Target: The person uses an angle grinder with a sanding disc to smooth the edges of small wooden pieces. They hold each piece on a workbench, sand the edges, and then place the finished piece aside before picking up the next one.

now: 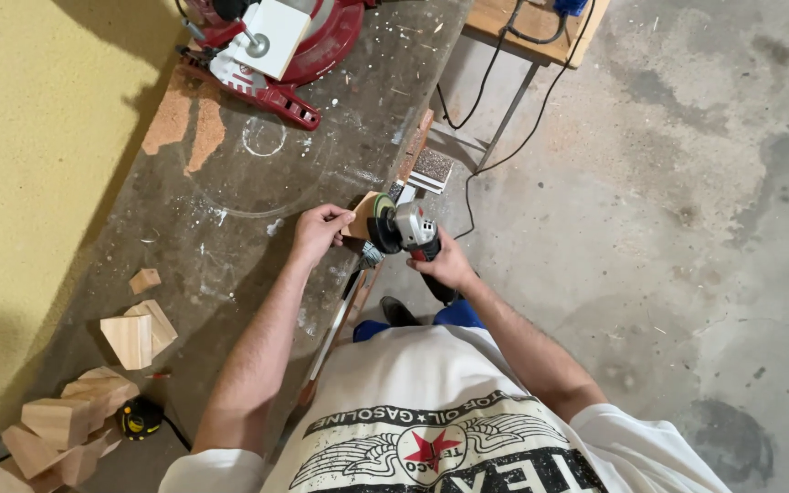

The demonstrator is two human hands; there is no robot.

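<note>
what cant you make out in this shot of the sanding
Head view only:
- small tan wooden piece: mostly hidden by the left hand and the grey angle grinder.
- grinder's handle: covered by the right hand.
- red mitre saw: cut off by the top edge.

Open bench surface [230, 265] lies left of the left hand [320, 234], broken only by a small wood offcut [144, 280] and stacked wooden blocks [139, 336] nearer the wall. Farther along the bench, the red mitre saw [271, 50] blocks passage. Right of the right hand [447, 265], bare concrete floor [687, 228] offers room; a black cable [504, 155] trails there.
</note>
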